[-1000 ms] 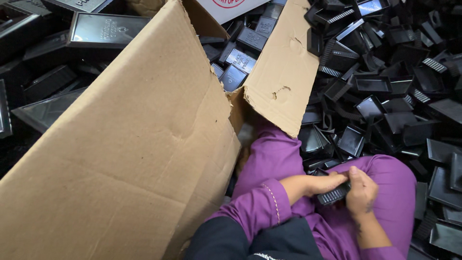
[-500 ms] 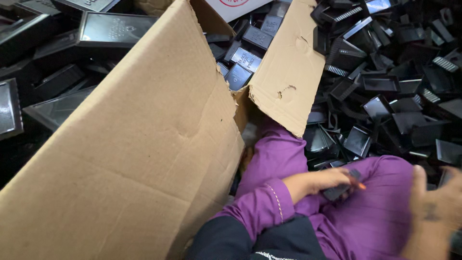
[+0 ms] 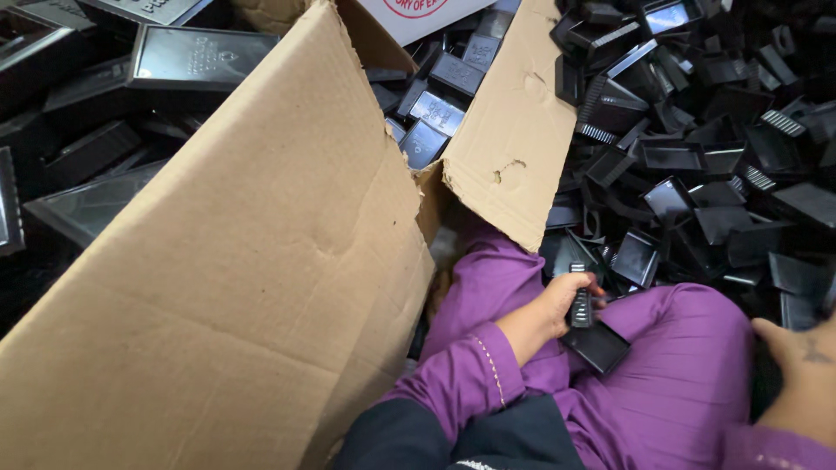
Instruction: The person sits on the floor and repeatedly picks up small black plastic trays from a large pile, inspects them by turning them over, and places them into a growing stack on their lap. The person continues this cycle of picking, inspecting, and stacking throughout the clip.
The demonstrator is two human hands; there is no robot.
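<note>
My left hand (image 3: 556,309) grips a small black ribbed plastic part (image 3: 580,306) over my lap, which is covered in purple cloth. Just below that part, a black plastic tray-shaped piece (image 3: 597,345) rests on my purple-clad leg (image 3: 662,383). My right hand (image 3: 799,370) is at the frame's right edge, reaching down into the heap of black plastic pieces (image 3: 697,157); its fingers are hidden at the edge and I cannot see whether they hold anything.
A large brown cardboard box (image 3: 235,287) stands on my left with its flaps (image 3: 514,122) open and black plastic pieces inside. Larger flat black trays (image 3: 192,57) lie at the upper left. Loose black parts cover the floor on the right.
My right hand has left the part in my lap and swung out to the right, down to the heap. My left hand still holds the ribbed part. The view shifted slightly.
</note>
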